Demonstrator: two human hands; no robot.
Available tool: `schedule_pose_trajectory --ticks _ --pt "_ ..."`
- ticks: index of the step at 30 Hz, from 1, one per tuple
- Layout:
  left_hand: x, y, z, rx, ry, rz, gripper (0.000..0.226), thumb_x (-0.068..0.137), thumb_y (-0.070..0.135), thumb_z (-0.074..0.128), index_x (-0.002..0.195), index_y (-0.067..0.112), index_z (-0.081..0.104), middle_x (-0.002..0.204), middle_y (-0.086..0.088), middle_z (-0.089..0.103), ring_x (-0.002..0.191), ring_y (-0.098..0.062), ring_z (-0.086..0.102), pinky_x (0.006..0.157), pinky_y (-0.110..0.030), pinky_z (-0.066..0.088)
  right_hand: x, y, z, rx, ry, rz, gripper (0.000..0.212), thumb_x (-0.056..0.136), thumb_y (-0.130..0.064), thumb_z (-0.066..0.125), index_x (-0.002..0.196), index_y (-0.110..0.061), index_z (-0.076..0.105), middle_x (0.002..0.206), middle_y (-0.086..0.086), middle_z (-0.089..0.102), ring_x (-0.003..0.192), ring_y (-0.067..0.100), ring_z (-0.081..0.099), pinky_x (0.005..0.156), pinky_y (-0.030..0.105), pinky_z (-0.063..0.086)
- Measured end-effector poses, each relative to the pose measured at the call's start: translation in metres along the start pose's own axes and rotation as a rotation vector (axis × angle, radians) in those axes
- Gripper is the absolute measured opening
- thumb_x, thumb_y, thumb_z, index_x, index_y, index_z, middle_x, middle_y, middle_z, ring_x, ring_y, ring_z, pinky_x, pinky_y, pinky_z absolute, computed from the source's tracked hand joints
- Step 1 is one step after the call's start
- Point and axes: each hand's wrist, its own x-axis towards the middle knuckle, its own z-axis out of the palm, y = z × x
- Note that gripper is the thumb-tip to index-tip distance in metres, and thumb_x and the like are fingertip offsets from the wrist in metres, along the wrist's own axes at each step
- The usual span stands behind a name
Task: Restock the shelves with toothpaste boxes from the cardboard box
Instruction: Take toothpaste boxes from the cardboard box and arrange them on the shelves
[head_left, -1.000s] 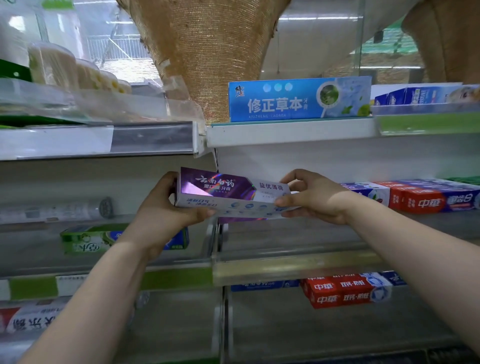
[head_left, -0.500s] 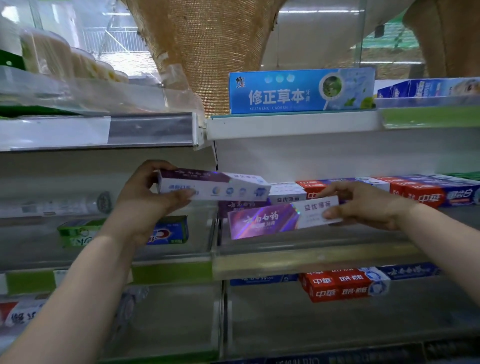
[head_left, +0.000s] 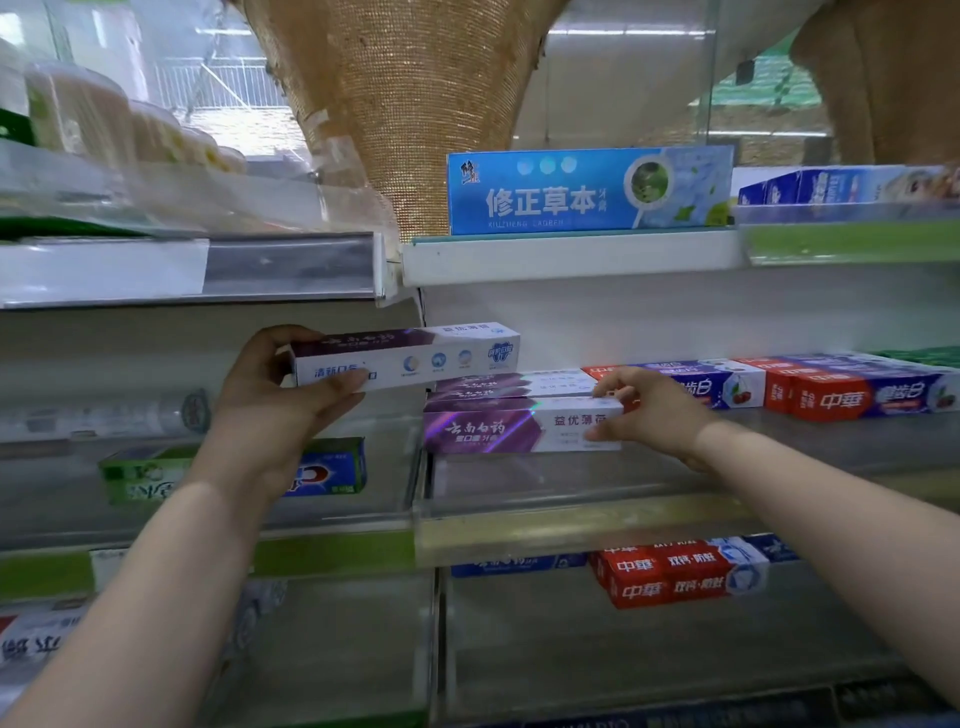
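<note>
The left arm is stretched forward and up from the lower left. The left hand (head_left: 275, 400) is clasped round the near end of a raised toothpaste box (head_left: 410, 358), purple and white, with the thumb laid along its front face and the fingers curled over the top. The box is held level in the air above the divide between the two shelf bays, its far end reaching over the stock of the right bay.

The right arm is extended from the lower right with the wrist slightly bent. The right hand (head_left: 654, 415) is closed on the right end of a front toothpaste box (head_left: 509, 431), which is pinched between the thumb above and the fingertips on its face. That box appears to rest on the middle shelf (head_left: 571, 483) behind the clear front rail, though its underside is not plainly seen. Just behind it a rear purple box (head_left: 514, 384) of the same kind is laid. To the right, red-and-blue boxes (head_left: 857, 397) are ranged on the same shelf.

A long blue box (head_left: 587, 192) is stood on the upper shelf (head_left: 571, 257). In the left bay a green-and-blue box (head_left: 234, 470) is laid. On the lower shelf (head_left: 623, 649) red boxes (head_left: 675, 577) are stacked towards the back.
</note>
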Motion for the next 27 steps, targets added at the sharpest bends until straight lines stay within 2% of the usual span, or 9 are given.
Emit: schedule_pose_trajectory --ticks 3,8,11,14,17,20,22,24,27 --pt "-0.001 -0.001 -0.001 -0.007 0.003 -0.016 0.037 0.072 -0.008 0.071 0.088 0.021 0.055 0.103 -0.006 0.06 0.09 -0.021 0.067 0.065 -0.022 0.058 0.007 0.001 0.009 0.019 0.072 0.023 0.049 0.068 -0.016 0.084 0.106 -0.008 0.054 0.108 0.0 0.058 0.089 0.017 0.06 0.07 0.023 0.052" --pt "-0.001 -0.005 -0.002 0.055 -0.054 -0.019 0.039 0.069 -0.009 0.073 0.09 0.02 0.056 0.101 -0.004 0.061 0.092 -0.023 0.068 0.07 -0.027 0.06 0.017 0.003 0.014 0.026 0.087 0.114 0.048 0.063 -0.024 0.087 0.095 -0.012 0.053 0.1 0.009 0.065 0.095 0.026 0.064 0.085 0.046 0.055" --pt "-0.003 -0.006 -0.003 0.099 -0.087 -0.014 0.04 0.066 -0.007 0.075 0.09 0.021 0.058 0.104 -0.005 0.063 0.093 -0.025 0.068 0.072 -0.029 0.06 0.016 0.002 0.012 -0.012 0.096 0.151 0.045 0.063 -0.026 0.087 0.091 -0.013 0.053 0.097 0.005 0.065 0.093 0.022 0.063 0.085 0.042 0.055" --pt "-0.005 -0.007 0.0 0.181 -0.13 0.008 0.041 0.063 -0.002 0.078 0.09 0.023 0.06 0.105 -0.004 0.067 0.093 -0.024 0.069 0.074 -0.032 0.06 0.013 -0.003 0.006 -0.064 0.138 0.139 0.025 0.073 -0.019 0.079 0.081 -0.016 0.055 0.093 0.002 0.06 0.092 0.02 0.057 0.08 0.031 0.048" --pt "-0.006 -0.005 0.007 0.265 -0.177 0.022 0.044 0.053 0.012 0.082 0.087 0.028 0.06 0.102 0.002 0.069 0.09 -0.021 0.07 0.076 -0.036 0.059 0.012 -0.016 -0.004 0.176 0.227 0.162 0.017 0.085 -0.026 0.066 0.076 -0.014 0.058 0.084 0.006 0.062 0.085 0.023 0.056 0.072 0.028 0.043" --pt "-0.005 -0.006 0.018 0.292 -0.225 0.05 0.042 0.062 0.002 0.082 0.088 0.026 0.06 0.102 0.003 0.068 0.082 -0.015 0.071 0.068 -0.026 0.058 0.001 -0.034 -0.014 0.525 0.009 0.292 0.042 0.088 -0.05 0.056 0.096 -0.009 0.063 0.09 0.01 0.069 0.074 0.021 0.06 0.06 0.026 0.047" --pt "-0.005 -0.007 0.026 0.274 -0.273 0.057 0.043 0.064 -0.004 0.08 0.088 0.026 0.06 0.101 0.003 0.067 0.077 -0.012 0.07 0.064 -0.02 0.056 -0.008 -0.035 -0.017 0.512 -0.156 0.268 0.039 0.089 -0.041 0.059 0.105 -0.005 0.062 0.092 0.011 0.07 0.077 0.02 0.063 0.069 0.027 0.049" --pt "-0.004 -0.01 0.029 0.327 -0.335 0.053 0.045 0.066 -0.002 0.08 0.089 0.031 0.061 0.103 0.005 0.066 0.081 -0.015 0.069 0.068 -0.023 0.056 -0.014 -0.028 -0.019 0.432 -0.185 0.224 0.031 0.087 -0.018 0.066 0.111 0.0 0.061 0.096 0.013 0.069 0.083 0.019 0.064 0.077 0.026 0.054" --pt "-0.002 -0.01 0.032 0.429 -0.411 0.043 0.045 0.069 0.0 0.08 0.085 0.037 0.061 0.107 0.003 0.065 0.088 -0.02 0.068 0.077 -0.031 0.057 -0.017 -0.016 -0.024 0.447 -0.165 0.232 0.03 0.084 -0.011 0.068 0.113 -0.002 0.062 0.103 0.014 0.069 0.081 0.015 0.064 0.066 0.021 0.058"
